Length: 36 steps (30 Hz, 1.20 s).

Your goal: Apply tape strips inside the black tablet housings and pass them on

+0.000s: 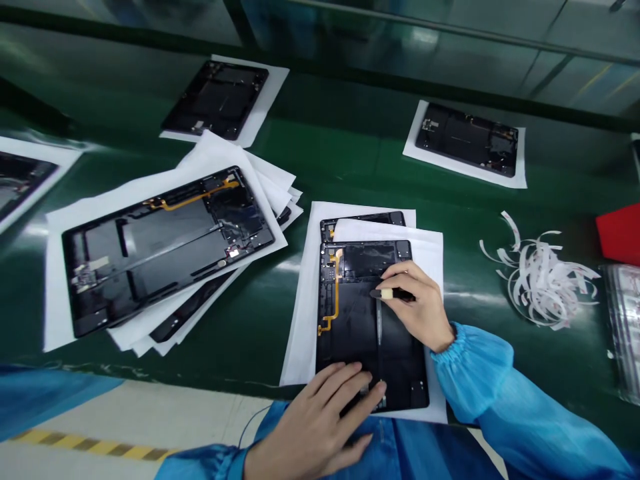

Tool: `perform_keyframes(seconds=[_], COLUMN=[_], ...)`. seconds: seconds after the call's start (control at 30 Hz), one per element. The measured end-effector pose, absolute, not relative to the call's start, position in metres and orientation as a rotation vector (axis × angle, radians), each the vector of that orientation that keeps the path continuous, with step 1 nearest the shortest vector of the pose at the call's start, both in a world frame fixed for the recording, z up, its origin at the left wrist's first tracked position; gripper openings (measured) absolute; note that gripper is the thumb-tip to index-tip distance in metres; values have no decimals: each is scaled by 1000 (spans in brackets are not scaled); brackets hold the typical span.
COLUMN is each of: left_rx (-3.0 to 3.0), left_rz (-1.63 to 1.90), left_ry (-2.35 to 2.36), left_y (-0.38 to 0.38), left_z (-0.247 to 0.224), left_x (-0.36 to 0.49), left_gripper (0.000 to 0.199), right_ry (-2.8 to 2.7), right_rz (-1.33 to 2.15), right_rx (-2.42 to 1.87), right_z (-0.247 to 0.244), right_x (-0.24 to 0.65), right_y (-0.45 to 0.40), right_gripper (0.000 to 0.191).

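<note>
A black tablet housing point(353, 327) with an orange flex cable point(336, 293) along its left side lies on white sheets point(305, 313) in front of me. My left hand point(320, 417) rests flat on its lower edge, holding nothing. My right hand point(413, 303) grips a slim black tool with a beige tip point(393, 294), and the tip is over the housing's upper right area. Whether the tip touches the surface, I cannot tell. A second black housing point(363, 218) shows under the top sheet.
To the left, a larger housing with an orange cable point(165, 253) tops a stack of papers and housings. More housings on white sheets point(215, 100) lie on the green belt point(350, 150). To the right are white peeled strips point(543, 280), a red object point(620, 233) and a plastic bag point(623, 327).
</note>
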<state>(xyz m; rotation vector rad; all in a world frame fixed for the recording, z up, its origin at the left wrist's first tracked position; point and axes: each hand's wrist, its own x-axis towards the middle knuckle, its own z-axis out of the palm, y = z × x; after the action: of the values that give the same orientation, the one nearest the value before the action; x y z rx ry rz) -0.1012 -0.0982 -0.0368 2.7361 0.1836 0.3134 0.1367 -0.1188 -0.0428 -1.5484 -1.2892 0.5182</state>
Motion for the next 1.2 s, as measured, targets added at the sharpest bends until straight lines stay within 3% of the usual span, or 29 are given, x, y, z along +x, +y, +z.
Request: perform_keyframes(seconds=[1.2], left_rx=[2765], left_rz=[381], left_ry=[105], left_y=[-97], left_z=[-48], left_x=[-97], left_gripper=[36], right_ry=[-1350], right_rz=[498], right_rx=[-1556], right_z=[-48], right_x=[136], right_y=[-116], right_gripper=[29])
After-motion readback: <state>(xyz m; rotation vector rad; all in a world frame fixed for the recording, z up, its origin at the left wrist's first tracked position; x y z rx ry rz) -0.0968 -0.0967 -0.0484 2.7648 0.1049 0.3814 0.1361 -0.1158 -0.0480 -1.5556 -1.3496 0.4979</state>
